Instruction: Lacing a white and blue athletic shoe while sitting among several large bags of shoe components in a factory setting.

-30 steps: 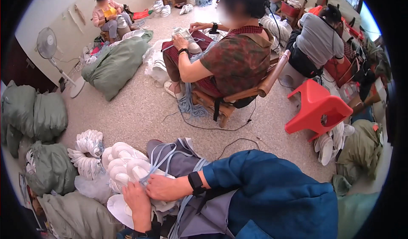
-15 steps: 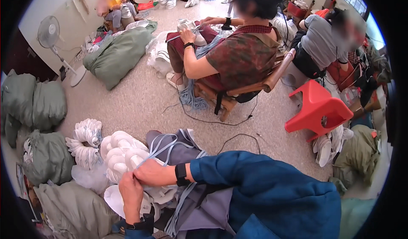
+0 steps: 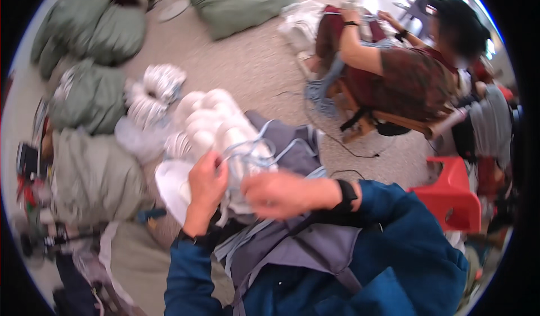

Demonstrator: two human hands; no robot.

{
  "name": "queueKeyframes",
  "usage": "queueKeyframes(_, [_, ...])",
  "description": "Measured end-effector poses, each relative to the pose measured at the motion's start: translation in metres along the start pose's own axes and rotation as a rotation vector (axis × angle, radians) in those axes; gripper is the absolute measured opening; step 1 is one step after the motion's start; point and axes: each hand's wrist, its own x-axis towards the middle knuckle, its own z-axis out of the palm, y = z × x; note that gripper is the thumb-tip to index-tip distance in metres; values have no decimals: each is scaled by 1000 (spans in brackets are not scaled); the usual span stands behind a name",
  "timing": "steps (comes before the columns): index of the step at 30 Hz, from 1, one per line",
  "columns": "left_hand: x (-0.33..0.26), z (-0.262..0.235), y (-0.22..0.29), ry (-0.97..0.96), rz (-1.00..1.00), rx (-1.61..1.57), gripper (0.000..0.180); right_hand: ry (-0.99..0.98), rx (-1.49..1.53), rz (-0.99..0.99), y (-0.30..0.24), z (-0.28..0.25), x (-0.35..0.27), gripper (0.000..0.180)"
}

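Observation:
White shoes [image 3: 208, 116] are heaped on my lap, over a purple-grey apron [image 3: 287, 141]. Pale blue shoelaces [image 3: 264, 147] loop loosely across them. Above the near shoes is my left hand [image 3: 208, 184], its fingers closed in a pinch beside a lace; what they hold, if anything, is too small to name. Just to its right, my right hand [image 3: 275, 195] looks curled, but motion smears its fingers. A white shoe [image 3: 173, 184] lies beside my left hand, partly covered by it. More blue laces [image 3: 230, 248] hang below my hands.
Green sacks [image 3: 90, 96] and a beige sack [image 3: 95, 175] stand at the left, near rings of white shoes [image 3: 152, 94]. A person [image 3: 394, 74] sits ahead on a wooden chair, working with both hands. A red stool [image 3: 450, 198] is at the right; a cable [image 3: 354, 153] crosses the floor.
My hands, together before, have come apart, the right now smeared by motion. The head view has swung left and down, so the seated person and red stool appear farther right.

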Motion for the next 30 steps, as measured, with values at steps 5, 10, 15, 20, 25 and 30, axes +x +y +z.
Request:
queueKeyframes(5, [-10,-2,0,42,-42,31,11,149,699,229,-2,-29,2,17])
queueKeyframes(10, [-10,-3,1,20,-65,0,13,-320,846,426,5,-9,-23,25])
queueKeyframes(15, [-18,-29,17,-96,-24,-106,20,-2,668,411,2,-44,-35,22])
queueKeyframes(20, [-38,-39,21,-129,332,138,17,416,719,329,5,-62,-32,18])
queueKeyframes(25, [-48,-45,43,-115,280,74,12,440,779,418,17,-54,-18,17])
queueKeyframes(30, [-55,-60,76,-71,50,-242,10,447,776,174,9,-3,29,8])
